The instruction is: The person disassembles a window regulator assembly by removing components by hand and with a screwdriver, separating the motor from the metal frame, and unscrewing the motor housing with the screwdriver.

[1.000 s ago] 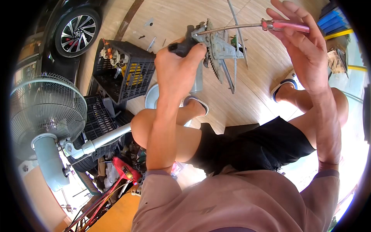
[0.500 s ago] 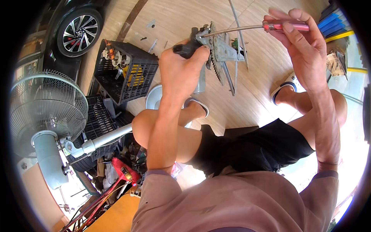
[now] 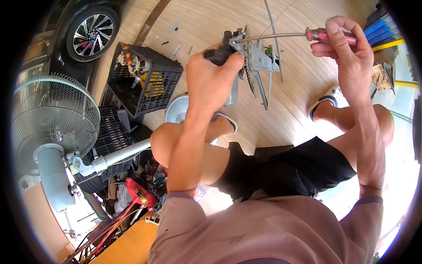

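Note:
My left hand (image 3: pixel 210 81) is wrapped around the black motor (image 3: pixel 216 54) of a metal window regulator (image 3: pixel 262 62). The regulator has a curved toothed edge and long thin arms that extend out over the floor. In my right hand (image 3: pixel 351 59) is a screwdriver (image 3: pixel 323 35) with a translucent red handle, pinched between thumb and fingers. Its long shaft points left, and the tip meets the regulator near the motor. Whether the tip sits in a screw is too small to tell. My fingers hide part of the motor.
A black plastic crate (image 3: pixel 151 83) with parts inside stands at left, near a car wheel (image 3: pixel 92 35). Below it is a standing fan (image 3: pixel 55 119). A white bucket (image 3: pixel 176 110) is by my left foot. Small loose pieces lie on the tiled floor (image 3: pixel 202 22). Blue items (image 3: pixel 381 31) stand at right.
The regulator, both hands and the screwdriver have shifted slightly right in view. My right fingers have changed their position around the screwdriver handle. The shaft still reaches the regulator.

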`<state>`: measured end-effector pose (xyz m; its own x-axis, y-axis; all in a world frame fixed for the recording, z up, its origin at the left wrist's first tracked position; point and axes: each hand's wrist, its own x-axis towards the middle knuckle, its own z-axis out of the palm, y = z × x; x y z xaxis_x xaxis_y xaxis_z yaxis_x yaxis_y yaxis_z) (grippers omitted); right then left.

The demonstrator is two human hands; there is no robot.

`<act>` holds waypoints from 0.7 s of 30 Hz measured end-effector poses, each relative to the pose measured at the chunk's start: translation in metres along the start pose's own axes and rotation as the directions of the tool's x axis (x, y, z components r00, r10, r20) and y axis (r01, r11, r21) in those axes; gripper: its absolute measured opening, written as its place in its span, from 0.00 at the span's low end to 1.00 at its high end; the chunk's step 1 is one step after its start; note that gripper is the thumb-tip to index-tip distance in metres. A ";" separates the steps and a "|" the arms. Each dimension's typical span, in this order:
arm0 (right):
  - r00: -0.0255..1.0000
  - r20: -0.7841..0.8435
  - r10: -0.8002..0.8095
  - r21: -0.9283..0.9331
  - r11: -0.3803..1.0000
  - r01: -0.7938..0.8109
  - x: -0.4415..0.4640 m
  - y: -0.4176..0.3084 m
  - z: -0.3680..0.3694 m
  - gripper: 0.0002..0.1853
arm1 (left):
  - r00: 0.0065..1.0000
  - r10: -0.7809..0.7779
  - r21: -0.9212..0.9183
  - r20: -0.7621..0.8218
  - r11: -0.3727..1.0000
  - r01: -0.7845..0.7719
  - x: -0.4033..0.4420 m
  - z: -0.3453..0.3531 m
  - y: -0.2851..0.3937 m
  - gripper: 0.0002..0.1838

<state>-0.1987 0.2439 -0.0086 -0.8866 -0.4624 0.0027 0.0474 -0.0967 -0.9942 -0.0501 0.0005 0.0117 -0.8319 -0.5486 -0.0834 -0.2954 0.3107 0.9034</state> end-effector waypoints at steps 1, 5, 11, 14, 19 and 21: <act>0.995 -0.084 0.044 -0.089 0.995 -0.051 -0.002 -0.002 0.004 0.15 | 1.000 0.005 -0.010 0.002 1.000 -0.005 0.000 0.000 0.001 0.13; 0.968 -0.024 -0.252 0.227 0.941 0.250 0.000 -0.007 0.024 0.16 | 1.000 0.002 -0.011 0.010 1.000 -0.002 0.000 0.000 0.001 0.13; 0.999 0.003 -0.036 0.007 0.999 0.036 0.002 -0.001 0.000 0.17 | 1.000 -0.007 0.035 0.005 0.999 0.006 0.000 0.000 0.005 0.14; 0.994 -0.071 -0.080 0.079 0.993 0.086 0.003 -0.005 0.009 0.18 | 1.000 0.005 0.018 0.009 1.000 -0.005 0.000 0.002 0.005 0.14; 0.962 0.060 -0.266 0.282 0.929 0.239 0.002 -0.009 0.019 0.20 | 1.000 0.005 0.051 0.011 0.999 -0.005 0.002 0.000 0.005 0.14; 0.991 0.024 -0.132 0.048 0.990 0.131 0.000 -0.004 0.007 0.19 | 1.000 0.006 0.046 0.008 0.999 -0.006 0.002 0.000 0.005 0.15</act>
<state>-0.1962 0.2383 -0.0042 -0.8738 -0.4666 0.1368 -0.0471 -0.1987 -0.9789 -0.0532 0.0017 0.0163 -0.8374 -0.5405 -0.0812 -0.3112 0.3494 0.8838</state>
